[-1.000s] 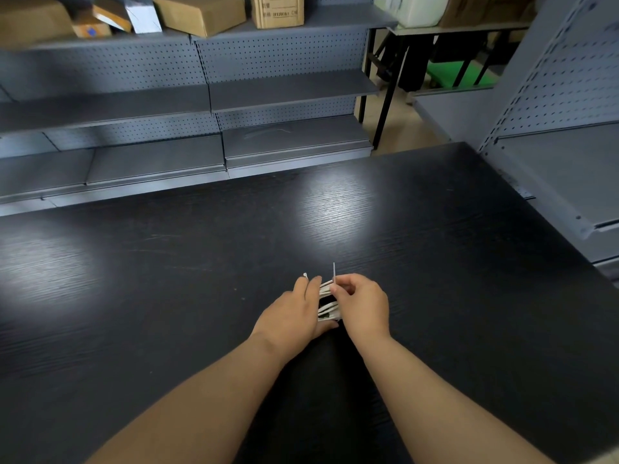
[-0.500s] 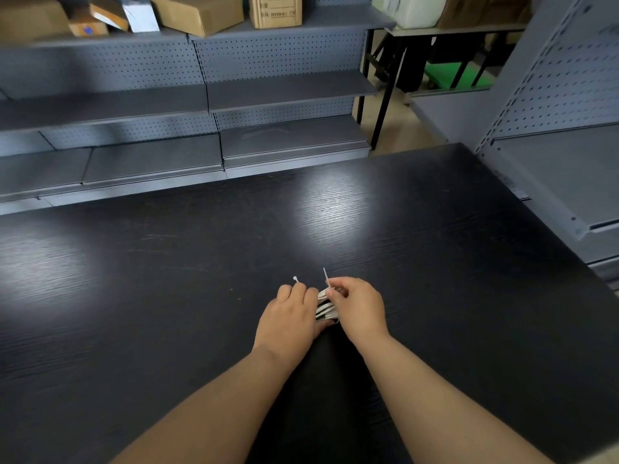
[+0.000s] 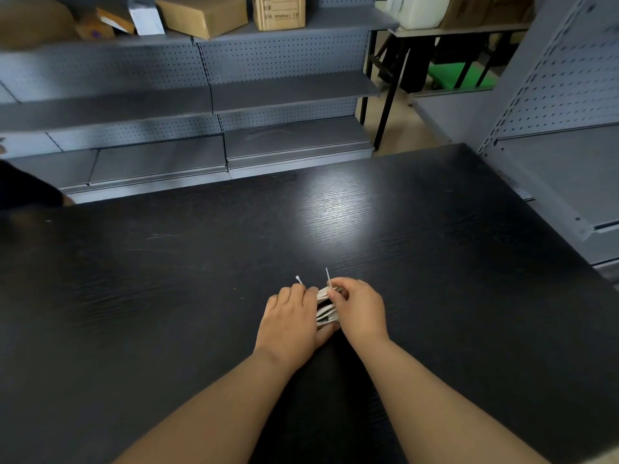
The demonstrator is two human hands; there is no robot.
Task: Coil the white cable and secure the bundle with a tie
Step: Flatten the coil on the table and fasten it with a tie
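at the near middle of the black table (image 3: 201,296) the job looks mostly done: the white cable (image 3: 325,311) is already a tight bundle, and only closing the tie seems left. beyond the table's far edge, grey shelves (image 3: 284,92) carry cardboard boxes (image 3: 204,13), seemingly shut, contents unseen. the left hand (image 3: 291,319) grips the bundle, fingers curled round it. the right hand (image 3: 360,309) pinches the tie (image 3: 328,278), whose two ends stick up apart, not yet joined.
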